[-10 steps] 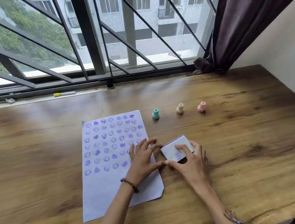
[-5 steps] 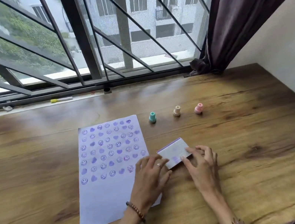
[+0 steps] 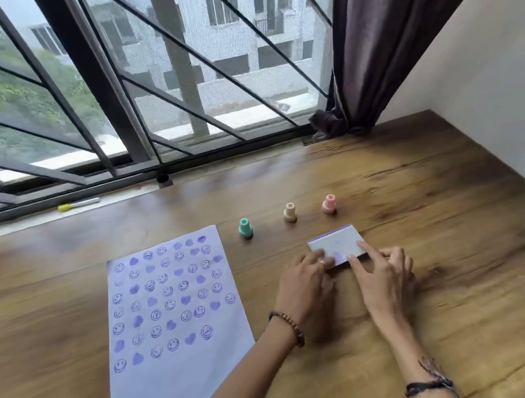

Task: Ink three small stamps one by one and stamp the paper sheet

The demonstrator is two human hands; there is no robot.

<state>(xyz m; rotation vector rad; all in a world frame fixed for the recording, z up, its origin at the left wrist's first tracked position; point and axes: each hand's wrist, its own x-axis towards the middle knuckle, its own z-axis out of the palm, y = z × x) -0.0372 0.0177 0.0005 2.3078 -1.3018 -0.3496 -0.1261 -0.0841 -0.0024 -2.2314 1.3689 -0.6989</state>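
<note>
A white paper sheet (image 3: 183, 378) lies on the wooden table, its upper half covered with several rows of purple smiley and heart prints. Three small stamps stand upright in a row behind the hands: a teal stamp (image 3: 245, 228), a beige stamp (image 3: 289, 212) and a pink stamp (image 3: 329, 204). A flat white ink pad case (image 3: 339, 243) with a purple edge lies closed to the right of the sheet. My left hand (image 3: 303, 287) touches its near left corner with its fingertips. My right hand (image 3: 383, 274) presses fingers on its near right edge.
The wooden table (image 3: 474, 267) meets a white wall on the right and a barred window at the back. A yellow-capped marker (image 3: 78, 204) lies on the sill. A dark curtain (image 3: 398, 19) hangs at the back right corner.
Both hands slid the ink pad case away from the sheet, to the right and a little farther back. The view has swung so that the sheet sits lower left.
</note>
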